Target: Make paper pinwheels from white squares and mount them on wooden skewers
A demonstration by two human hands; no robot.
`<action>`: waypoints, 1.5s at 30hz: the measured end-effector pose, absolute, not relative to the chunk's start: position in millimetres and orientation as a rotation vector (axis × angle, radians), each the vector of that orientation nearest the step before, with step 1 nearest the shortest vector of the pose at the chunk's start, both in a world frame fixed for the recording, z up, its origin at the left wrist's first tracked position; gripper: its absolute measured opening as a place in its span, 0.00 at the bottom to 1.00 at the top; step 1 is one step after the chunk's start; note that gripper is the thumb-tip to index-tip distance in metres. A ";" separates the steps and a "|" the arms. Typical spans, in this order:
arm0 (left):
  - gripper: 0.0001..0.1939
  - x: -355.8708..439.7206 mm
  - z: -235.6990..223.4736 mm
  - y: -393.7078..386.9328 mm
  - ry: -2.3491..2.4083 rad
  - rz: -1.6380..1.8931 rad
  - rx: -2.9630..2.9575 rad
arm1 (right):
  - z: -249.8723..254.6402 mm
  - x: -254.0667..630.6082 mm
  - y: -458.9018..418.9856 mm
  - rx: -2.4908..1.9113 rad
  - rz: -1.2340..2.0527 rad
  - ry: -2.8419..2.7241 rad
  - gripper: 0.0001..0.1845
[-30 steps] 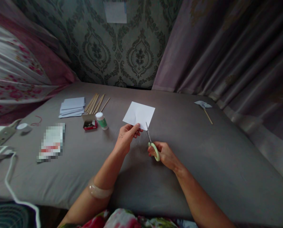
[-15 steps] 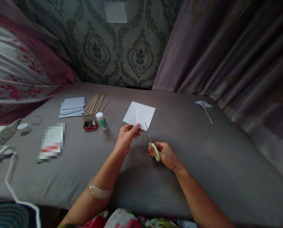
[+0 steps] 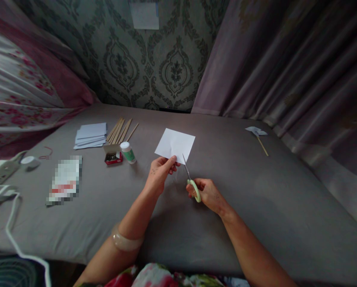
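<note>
My left hand [image 3: 162,171] pinches a white sheet of paper [image 3: 175,143] at its near edge, thumb on top. Faint creases show in the paper's middle. In my right hand [image 3: 205,189] is a pair of scissors [image 3: 194,189] with pale green handles, gripped through the loops. The blades point away from me, and their tips overlap the paper's near right corner. How far the blades are apart is hard to make out.
Left of my hands are a stack of white paper [image 3: 91,135], wooden sticks [image 3: 120,130], a small red box [image 3: 113,158] of metal bits and a white-capped bottle [image 3: 128,152]. A paper pinwheel [image 3: 256,131] lies right. A power strip [image 3: 0,171] sits far left.
Both hands, the paper and the scissors keep nearly the same position. The whole view has shifted very slightly.
</note>
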State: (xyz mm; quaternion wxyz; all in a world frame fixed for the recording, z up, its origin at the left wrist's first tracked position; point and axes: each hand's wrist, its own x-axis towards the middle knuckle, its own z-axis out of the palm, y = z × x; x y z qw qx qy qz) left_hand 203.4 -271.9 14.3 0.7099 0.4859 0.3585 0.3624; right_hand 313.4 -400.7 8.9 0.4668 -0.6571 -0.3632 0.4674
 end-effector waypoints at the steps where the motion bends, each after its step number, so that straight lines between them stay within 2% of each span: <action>1: 0.15 203.4 14.2 -271.9 0.797 0.805 1.078 | 9.2 313.4 -400.7 -1.615 1.148 -0.896 0.26; 21: 0.18 215.2 4.2 -260.3 0.805 0.872 1.064 | -3.5 334.1 -385.3 -1.650 1.132 -1.079 0.29; 26: 0.18 236.3 15.1 -237.2 0.823 1.003 1.030 | 14.0 366.5 -359.5 -1.691 1.154 -1.277 0.27; 31: 0.17 251.3 26.2 -223.8 0.842 1.090 0.986 | 31.1 381.8 -340.7 -1.638 1.137 -1.309 0.29; 45: 0.21 241.0 -7.4 -215.7 0.810 1.054 0.986 | -9.6 368.8 -334.1 -1.547 1.166 -1.183 0.35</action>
